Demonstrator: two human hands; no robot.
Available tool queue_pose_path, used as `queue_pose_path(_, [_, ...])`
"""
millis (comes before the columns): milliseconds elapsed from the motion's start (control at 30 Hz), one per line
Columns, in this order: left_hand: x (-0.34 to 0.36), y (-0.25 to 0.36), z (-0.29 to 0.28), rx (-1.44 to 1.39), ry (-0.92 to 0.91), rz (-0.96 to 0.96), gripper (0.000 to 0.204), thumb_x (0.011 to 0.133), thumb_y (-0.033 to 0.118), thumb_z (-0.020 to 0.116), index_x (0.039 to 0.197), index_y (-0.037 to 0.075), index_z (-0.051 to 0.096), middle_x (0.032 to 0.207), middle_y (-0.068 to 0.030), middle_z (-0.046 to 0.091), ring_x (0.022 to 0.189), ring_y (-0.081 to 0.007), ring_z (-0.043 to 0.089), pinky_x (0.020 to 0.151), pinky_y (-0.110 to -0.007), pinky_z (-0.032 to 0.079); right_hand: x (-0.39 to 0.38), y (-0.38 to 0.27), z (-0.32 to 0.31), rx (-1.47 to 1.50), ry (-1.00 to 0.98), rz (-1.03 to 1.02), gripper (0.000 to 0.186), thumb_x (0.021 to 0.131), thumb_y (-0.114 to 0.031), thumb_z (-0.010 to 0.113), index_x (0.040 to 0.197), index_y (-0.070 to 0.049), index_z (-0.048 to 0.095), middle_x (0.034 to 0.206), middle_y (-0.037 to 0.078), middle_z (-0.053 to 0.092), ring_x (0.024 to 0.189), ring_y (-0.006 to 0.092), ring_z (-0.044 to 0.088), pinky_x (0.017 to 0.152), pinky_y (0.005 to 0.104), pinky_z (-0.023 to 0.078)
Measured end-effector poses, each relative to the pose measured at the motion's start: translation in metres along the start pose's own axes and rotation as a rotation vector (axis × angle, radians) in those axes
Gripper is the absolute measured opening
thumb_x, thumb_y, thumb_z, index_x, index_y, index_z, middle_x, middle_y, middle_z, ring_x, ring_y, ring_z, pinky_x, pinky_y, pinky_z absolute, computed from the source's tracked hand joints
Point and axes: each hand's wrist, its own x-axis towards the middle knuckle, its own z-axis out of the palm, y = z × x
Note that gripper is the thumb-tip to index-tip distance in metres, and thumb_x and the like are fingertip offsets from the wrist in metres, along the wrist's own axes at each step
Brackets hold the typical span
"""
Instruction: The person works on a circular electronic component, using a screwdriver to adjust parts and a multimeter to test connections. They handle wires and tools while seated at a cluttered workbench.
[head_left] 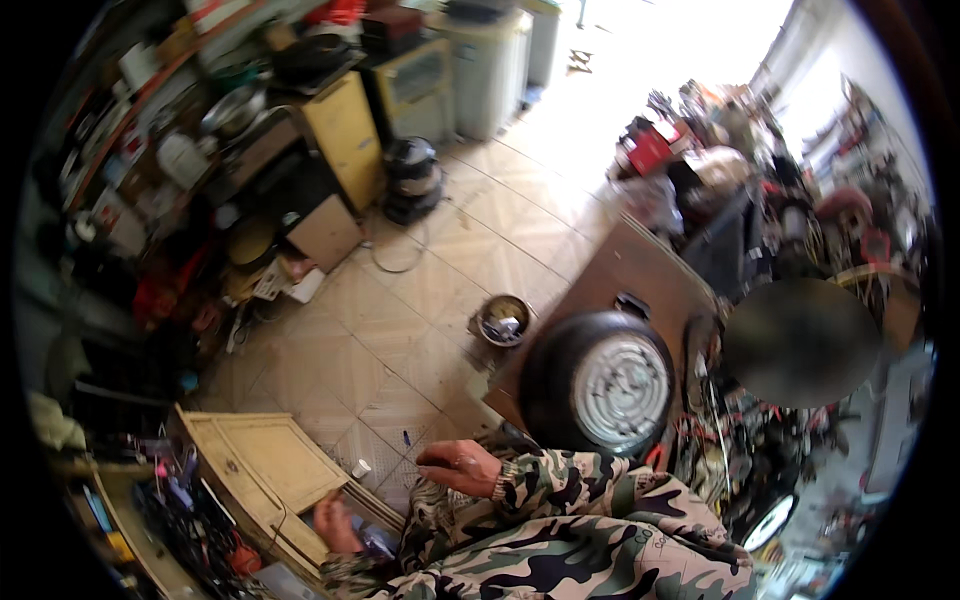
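My left hand [337, 524] is beside a light wooden cabinet [262, 462] at the lower left, close to its edge. Motion smears its fingers, so I cannot tell whether it holds anything. A bluish, see-through item [376, 540] lies just right of that hand; its kind is unclear. Over my camouflage-clad leg, my right hand [462, 468] points left with loosely bent fingers, and no object shows in it. A small white cup-like piece [361, 468] and a blue pen-like stick [407, 438] are on the tiled floor ahead of the hands.
A large round black appliance with a ringed metallic face [620, 392] rests on a brown board [632, 262] to the right. Ahead is a small bucket [503, 320] with things inside. A dark canister [412, 180] stands farther off. Cluttered shelves [150, 75] and piled tools line both sides.
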Motion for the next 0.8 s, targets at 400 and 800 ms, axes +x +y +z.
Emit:
queue_pose_path(400, [-0.037,0.002,0.204,0.732,-0.98,-0.118,0.029,0.099,0.012,0.062,0.121,-0.006,0.067,0.107,-0.0125,0.073,0.099,-0.0178,0.069,0.089,-0.03,0.054,-0.138,0.072,-0.033,0.063,0.554,0.082,0.03,0.094,-0.026,0.068,0.109,0.0,0.07,0.094,0.022,0.071,0.088,0.0394,0.07,0.077,0.0435,0.055])
queue_pose_path(800, [-0.088,0.003,0.378,0.795,-1.283,0.798,0.037,0.096,0.012,0.062,0.129,-0.004,0.061,0.127,-0.0192,0.065,0.116,-0.0309,0.065,0.101,-0.04,0.052,-0.3,0.067,0.021,0.298,1.283,0.402,0.034,0.098,-0.027,0.066,0.115,0.002,0.07,0.104,0.018,0.074,0.094,0.0282,0.071,0.085,0.0371,0.054])
